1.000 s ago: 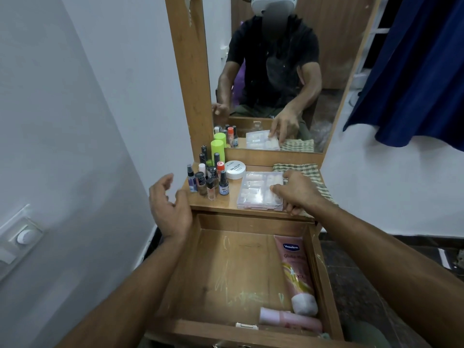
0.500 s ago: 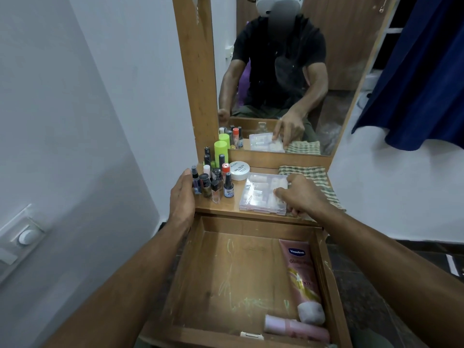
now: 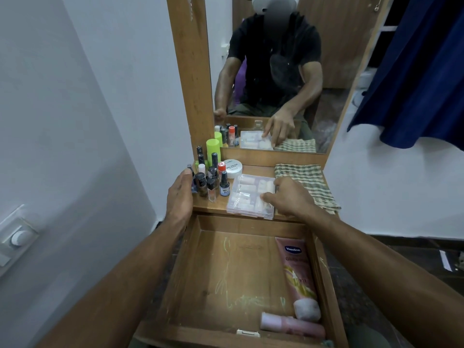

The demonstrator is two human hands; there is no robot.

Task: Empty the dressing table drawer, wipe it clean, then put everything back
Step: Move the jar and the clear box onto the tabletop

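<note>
The wooden drawer stands pulled out below the table top. Inside lie a pink Vaseline tube, a pink bottle and a small white item at the front wall. On the table top, my right hand holds the right edge of a clear plastic box, thumb on its lid. My left hand rests with straight fingers against the left side of a cluster of small nail polish bottles. A checked cloth lies at the right.
A white round jar and a green cylinder stand behind the bottles. A mirror in a wooden frame rises at the back. The wall is close on the left, with a switch plate. A blue curtain hangs right.
My left hand moved forward from the drawer's back-left corner up to the bottles on the table top. My right hand stayed on the clear box.
</note>
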